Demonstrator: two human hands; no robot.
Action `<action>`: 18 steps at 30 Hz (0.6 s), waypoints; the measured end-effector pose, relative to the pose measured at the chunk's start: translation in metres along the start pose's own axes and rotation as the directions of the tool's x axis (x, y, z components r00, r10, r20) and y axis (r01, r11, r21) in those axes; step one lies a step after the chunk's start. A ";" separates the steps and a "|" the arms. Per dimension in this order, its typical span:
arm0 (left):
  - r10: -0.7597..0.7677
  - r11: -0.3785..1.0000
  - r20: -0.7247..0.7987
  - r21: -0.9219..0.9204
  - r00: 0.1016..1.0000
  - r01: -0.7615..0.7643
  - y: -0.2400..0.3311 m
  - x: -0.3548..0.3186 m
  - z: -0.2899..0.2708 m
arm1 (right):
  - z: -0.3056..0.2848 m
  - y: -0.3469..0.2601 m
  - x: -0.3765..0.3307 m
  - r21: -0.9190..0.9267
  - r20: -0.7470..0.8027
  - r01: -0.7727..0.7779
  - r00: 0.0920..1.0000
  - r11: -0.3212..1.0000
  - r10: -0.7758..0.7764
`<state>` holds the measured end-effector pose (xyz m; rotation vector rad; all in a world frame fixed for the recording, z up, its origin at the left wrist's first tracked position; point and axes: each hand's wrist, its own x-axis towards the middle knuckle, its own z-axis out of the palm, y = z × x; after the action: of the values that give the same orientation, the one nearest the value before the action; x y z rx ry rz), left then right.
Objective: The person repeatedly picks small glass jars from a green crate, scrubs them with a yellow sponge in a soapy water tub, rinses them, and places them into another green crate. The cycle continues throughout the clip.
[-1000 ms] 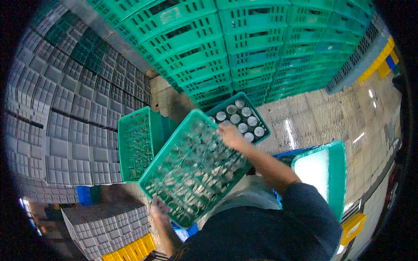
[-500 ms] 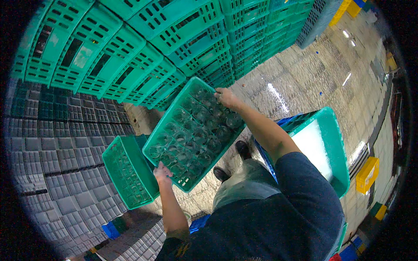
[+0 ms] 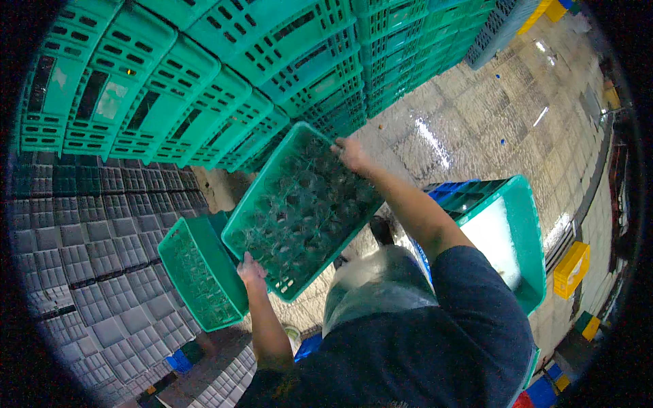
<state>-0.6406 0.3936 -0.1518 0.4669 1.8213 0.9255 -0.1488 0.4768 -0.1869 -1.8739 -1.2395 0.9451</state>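
Note:
I hold a green plastic crate [image 3: 299, 211] tilted in front of me, its grid of cells packed with several glass bottles. My left hand [image 3: 250, 270] grips its near lower rim. My right hand [image 3: 352, 154] grips the far upper rim. A second green crate [image 3: 201, 272] stands just below and left of the one I hold, beside my left hand. Tall stacks of green crates [image 3: 224, 75] rise straight ahead.
Stacks of grey crates [image 3: 88, 251] fill the left side. A green tub [image 3: 507, 238] on a blue crate [image 3: 452, 194] stands at my right. Wet tiled floor [image 3: 490, 115] stretches to the upper right, with yellow crates [image 3: 571, 268] at the right edge.
The view has swung toward the green stacks. The bottle crate has risen and tilted further with both hands still on it; the crate with white-capped bottles behind it is gone from view.

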 end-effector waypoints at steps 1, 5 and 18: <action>-0.041 0.999 -0.009 -0.003 0.999 0.041 0.001 0.002 0.000 | 0.002 0.002 0.001 0.015 -0.009 0.003 1.000 1.000 -0.003; -0.079 0.996 0.082 -0.035 0.994 0.082 0.006 0.008 -0.003 | 0.000 0.003 0.001 -0.048 -0.058 -0.069 0.996 0.996 0.066; 0.016 0.982 0.389 -0.179 0.921 0.059 -0.019 0.015 -0.035 | 0.007 -0.039 -0.211 -0.082 -0.492 0.181 0.848 0.980 -0.198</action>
<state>-0.6767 0.3779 -0.1685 0.4728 1.3617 0.9060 -0.2310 0.2913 -0.1164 -1.8213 -1.0915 0.2984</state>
